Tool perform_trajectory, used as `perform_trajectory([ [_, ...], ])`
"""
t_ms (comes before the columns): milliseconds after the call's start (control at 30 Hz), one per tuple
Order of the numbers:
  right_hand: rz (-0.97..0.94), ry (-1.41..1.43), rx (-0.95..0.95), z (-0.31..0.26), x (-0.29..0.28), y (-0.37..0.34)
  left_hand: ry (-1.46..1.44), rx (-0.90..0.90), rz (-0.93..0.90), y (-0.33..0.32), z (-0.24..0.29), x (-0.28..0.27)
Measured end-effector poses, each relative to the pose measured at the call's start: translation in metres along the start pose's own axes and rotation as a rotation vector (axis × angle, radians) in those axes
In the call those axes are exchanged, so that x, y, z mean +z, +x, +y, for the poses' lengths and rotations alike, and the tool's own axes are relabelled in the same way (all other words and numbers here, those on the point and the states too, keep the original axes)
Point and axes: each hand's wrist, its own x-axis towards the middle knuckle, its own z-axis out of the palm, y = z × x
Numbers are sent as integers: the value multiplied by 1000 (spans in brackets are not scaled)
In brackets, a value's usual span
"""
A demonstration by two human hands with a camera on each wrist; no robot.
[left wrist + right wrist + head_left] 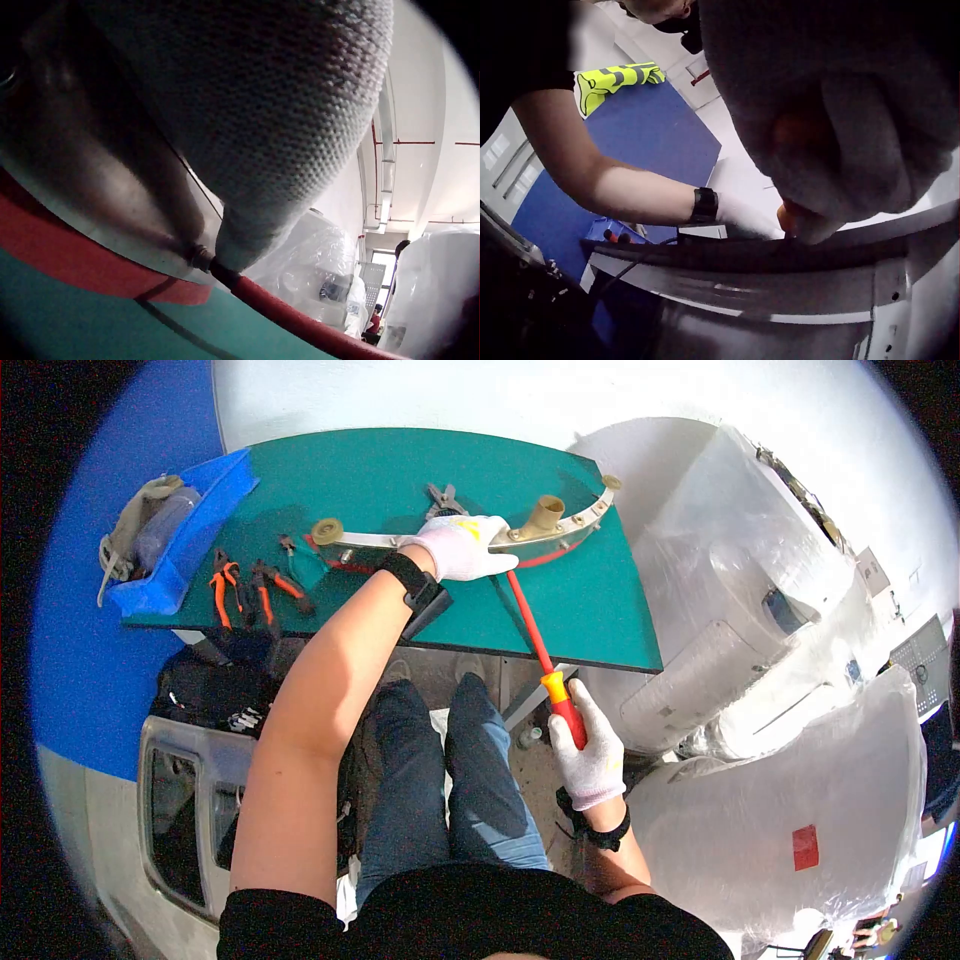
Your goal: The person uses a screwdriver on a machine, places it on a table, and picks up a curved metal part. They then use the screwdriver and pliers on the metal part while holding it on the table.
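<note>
A long curved metal bar (575, 538) with round tan fittings lies across the green tabletop. My gloved left hand (465, 548) holds it near the middle, fingers over its far side, thumb toward the screwdriver's tip. The screwdriver (530, 622) has a red shaft and a red-and-yellow handle. My gloved right hand (590, 755) grips that handle just off the table's front edge. In the left wrist view, the shaft (300, 322) meets a small screw (199, 259) on the bar's side, right by a gloved fingertip. The right wrist view shows the glove (840, 112) wrapped around the handle, mostly dark.
Pliers with orange handles (222, 595) and other hand tools lie at the table's left. A blue bin (205, 535) holds a cloth and a clear item. Behind my left hand is another metal tool (445, 498). Plastic-wrapped panels (720, 660) stand close on the right.
</note>
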Motion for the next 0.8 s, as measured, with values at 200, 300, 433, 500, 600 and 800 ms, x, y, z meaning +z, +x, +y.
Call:
perform_trajectory([
  [200,35,-195,-39,-1,-13,-2,6,-1,-8,-1,0,0],
  [300,90,-144,-37,-7,-27,-6,-55,92,111,4,-9,11],
  [433,175,-42,-26,-11,-37,-7,-56,102,160,2,-11,16],
  [500,199,22,-25,-15,-36,-3,-53,99,199,4,-12,19],
  [600,183,90,-53,-33,-37,17,-162,122,279,5,-12,15],
  [800,53,153,-233,-78,-26,77,-671,368,323,-37,12,-11],
])
